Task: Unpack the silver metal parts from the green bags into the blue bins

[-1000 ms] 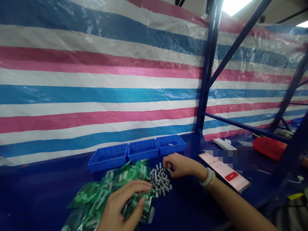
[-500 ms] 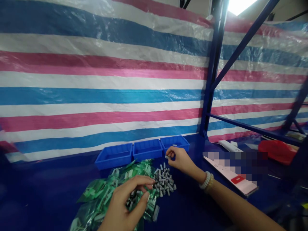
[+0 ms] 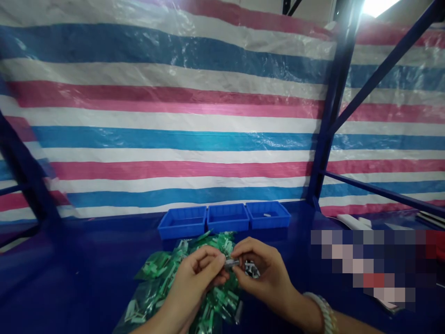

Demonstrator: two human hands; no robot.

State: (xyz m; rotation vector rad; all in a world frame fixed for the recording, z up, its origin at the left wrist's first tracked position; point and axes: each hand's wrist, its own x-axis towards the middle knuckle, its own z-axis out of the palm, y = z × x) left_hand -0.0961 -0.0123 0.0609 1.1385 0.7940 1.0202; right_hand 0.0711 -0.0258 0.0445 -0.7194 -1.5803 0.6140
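Observation:
Both my hands meet over the blue table, pinching one small grey metal piece [image 3: 231,264] between them. My left hand [image 3: 198,278] grips its left end with thumb and fingers closed. My right hand [image 3: 262,274] grips its right end, fingers curled. Under the hands lies a heap of green plastic bags [image 3: 163,283] with small parts in them. A pile of loose grey metal pieces [image 3: 251,268] is mostly hidden behind my right hand. Beyond the hands stand three blue trays in a row: left tray [image 3: 182,222], middle tray [image 3: 227,218], right tray [image 3: 268,215] with one small piece inside.
A striped blue, pink and white tarp hangs behind the table. Dark blue shelf posts [image 3: 325,139] rise at the right and a post [image 3: 24,176] at the left. A blurred-out patch covers things at the right of the table.
My right hand came back from near the right tray to the middle. My left hand lifted off the bags and now both pinch one grey piece. The camera swung left.

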